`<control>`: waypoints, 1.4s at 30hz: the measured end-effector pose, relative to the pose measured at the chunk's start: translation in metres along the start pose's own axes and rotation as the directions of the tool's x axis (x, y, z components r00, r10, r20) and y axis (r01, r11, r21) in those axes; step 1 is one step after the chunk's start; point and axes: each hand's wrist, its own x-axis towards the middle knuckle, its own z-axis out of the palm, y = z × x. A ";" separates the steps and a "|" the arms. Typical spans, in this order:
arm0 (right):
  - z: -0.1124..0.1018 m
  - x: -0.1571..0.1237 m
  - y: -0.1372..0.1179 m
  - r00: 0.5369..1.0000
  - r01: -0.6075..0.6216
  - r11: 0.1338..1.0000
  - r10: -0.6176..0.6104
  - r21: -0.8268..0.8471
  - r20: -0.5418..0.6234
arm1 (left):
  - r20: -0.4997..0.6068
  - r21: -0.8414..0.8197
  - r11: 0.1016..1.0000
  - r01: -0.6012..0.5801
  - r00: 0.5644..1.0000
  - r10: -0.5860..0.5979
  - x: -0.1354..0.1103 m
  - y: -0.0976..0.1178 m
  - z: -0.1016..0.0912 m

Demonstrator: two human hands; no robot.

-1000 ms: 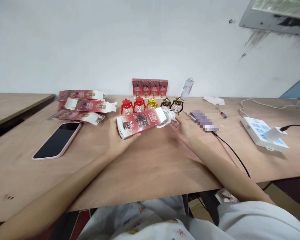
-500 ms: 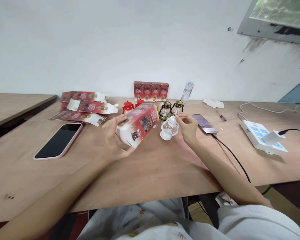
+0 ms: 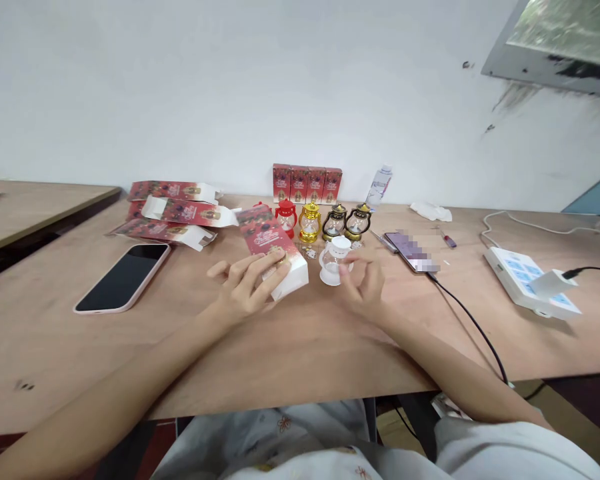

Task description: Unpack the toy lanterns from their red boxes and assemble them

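My left hand [image 3: 247, 283] is closed around a red and white printed carton [image 3: 267, 233], which lies tilted with its white end towards me. On the table just right of the carton stands a small white lantern [image 3: 336, 257], upright with a clear body. My right hand [image 3: 365, 283] is at the lantern's right side, thumb and forefinger apart and loosely curled by its edge; whether they touch it I cannot tell. Behind are a red lantern [image 3: 285, 217], a gold lantern [image 3: 310, 223] and two dark bronze lanterns [image 3: 335, 223]. Another red lantern is mostly hidden behind the carton.
Several red boxes [image 3: 307, 183] stand against the wall beside a bottle [image 3: 380, 187]. Opened cartons [image 3: 180, 210] lie back left, near a phone [image 3: 123, 279]. To the right are a cabled phone [image 3: 413, 252], a tissue [image 3: 431, 211] and a power strip [image 3: 533, 283].
The white lantern has gone from tilted in my right hand to upright on the table, and the fingers have left its cap. My left hand has turned and lowered the carton.
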 end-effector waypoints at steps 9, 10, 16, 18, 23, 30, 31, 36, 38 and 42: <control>0.010 -0.012 -0.046 0.955 -0.062 0.981 0.005 0.184 0.297 | 0.084 -0.050 0.997 0.062 0.995 -0.058 0.001 0.013 -0.006; 0.011 -0.012 -0.046 0.954 -0.092 0.976 0.030 0.196 0.299 | 0.083 -0.076 0.993 0.087 0.993 -0.080 0.002 0.014 -0.006; 0.013 -0.013 -0.039 0.896 -0.308 0.895 0.160 0.323 0.413 | 0.183 -0.158 0.970 0.183 0.971 -0.153 0.007 0.022 -0.007; 0.014 -0.012 -0.035 0.873 -0.369 0.863 0.195 0.345 0.448 | 0.196 -0.171 0.966 0.193 0.968 -0.158 0.008 0.025 -0.007; 0.014 -0.010 -0.029 0.861 -0.381 0.837 0.165 0.394 0.482 | 0.144 0.002 1.000 0.009 0.989 -0.009 0.005 0.018 -0.005; 0.014 -0.012 -0.040 0.783 -0.539 0.778 0.322 0.323 0.532 | -0.015 0.542 0.707 -0.454 0.836 0.548 0.008 0.021 -0.005; 0.015 -0.013 -0.042 0.768 -0.567 0.755 0.340 0.329 0.542 | -0.014 0.635 0.591 -0.497 0.758 0.652 0.011 0.025 -0.006; 0.021 -0.018 -0.046 0.692 -0.709 0.542 0.410 0.451 0.594 | 0.040 0.723 0.437 -0.535 0.664 0.747 0.017 0.041 -0.007; 0.024 -0.018 -0.045 0.644 -0.765 0.395 0.437 0.509 0.628 | 0.059 0.699 0.454 -0.552 0.678 0.733 0.015 0.043 -0.006; 0.026 -0.013 -0.043 0.514 -0.837 0.082 0.456 0.540 0.727 | 0.112 0.656 0.479 -0.583 0.702 0.703 0.013 0.044 -0.005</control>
